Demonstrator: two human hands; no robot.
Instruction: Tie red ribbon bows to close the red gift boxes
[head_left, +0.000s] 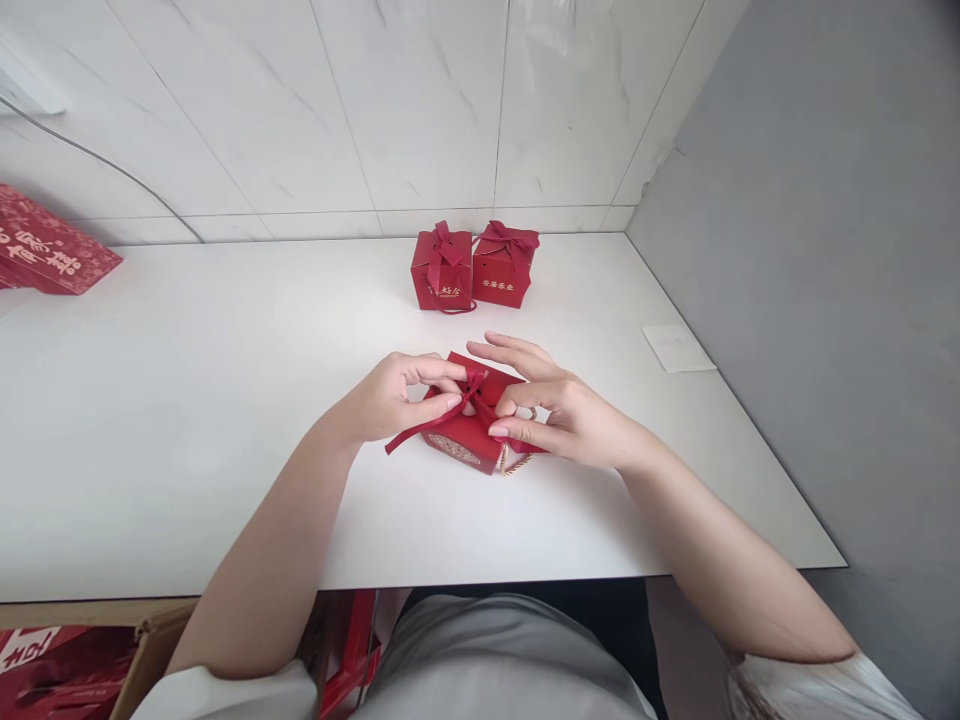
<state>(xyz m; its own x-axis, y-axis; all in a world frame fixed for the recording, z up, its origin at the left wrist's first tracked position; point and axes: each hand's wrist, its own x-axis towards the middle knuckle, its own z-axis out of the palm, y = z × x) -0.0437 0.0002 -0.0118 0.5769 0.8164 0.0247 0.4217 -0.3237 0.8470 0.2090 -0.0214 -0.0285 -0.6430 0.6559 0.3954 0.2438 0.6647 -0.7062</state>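
Observation:
A red gift box (469, 435) with a gold round print on its side sits on the white table in front of me. Across its top runs a red ribbon (475, 381), knotted or looped at the middle. My left hand (409, 393) pinches the ribbon on the left, and one ribbon tail hangs past the box's left edge. My right hand (551, 405) pinches the ribbon on the right between thumb and finger, its other fingers stretched out. A twisted gold cord handle (516, 465) curls at the box's right side. The fingers partly hide the knot.
Two red gift boxes with bows, a left one (442, 275) and a right one (504, 278), stand near the tiled wall. A white paper (679, 349) lies at right by a grey panel. A red printed package (56, 245) is far left; a cardboard box (161, 625) sits below the table edge.

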